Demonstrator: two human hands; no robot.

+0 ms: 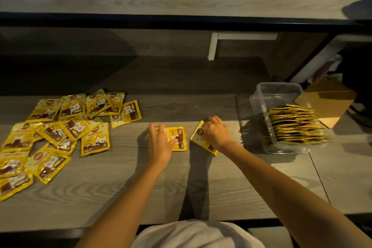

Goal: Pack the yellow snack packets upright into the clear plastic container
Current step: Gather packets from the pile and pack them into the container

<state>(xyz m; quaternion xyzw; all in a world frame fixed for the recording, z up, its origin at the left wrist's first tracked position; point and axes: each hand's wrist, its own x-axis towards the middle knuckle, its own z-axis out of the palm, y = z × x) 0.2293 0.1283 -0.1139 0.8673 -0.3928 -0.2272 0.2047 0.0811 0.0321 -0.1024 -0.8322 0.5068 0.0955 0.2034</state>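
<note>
At table (181,187) centre, a flat packet (179,137) lies under the left hand (159,143), whose fingers curl over its 9 o'clock edge. Just beside it at 3 o'clock, the right hand (216,133) clamps an angled packet (199,134). Farther toward 3 o'clock, a clear container (261,94) holds packed packets (293,125) on edge. Loose packets (60,127) spread at 9 o'clock, with bare wood between.

No wording legible anywhere. Loose packets (94,141) on worktop (120,187): round brown badge, cartoon cat face, lines of small print, all too blurred to read. Middle packet (179,137), held by left hand (159,143): badge and print block visible, characters unreadable. Tilted packet (199,133), gripped by right hand (216,133): brown badge with pale lettering, unreadable. Packed packets (293,125) in clear container (261,94): edges only showing.
</note>
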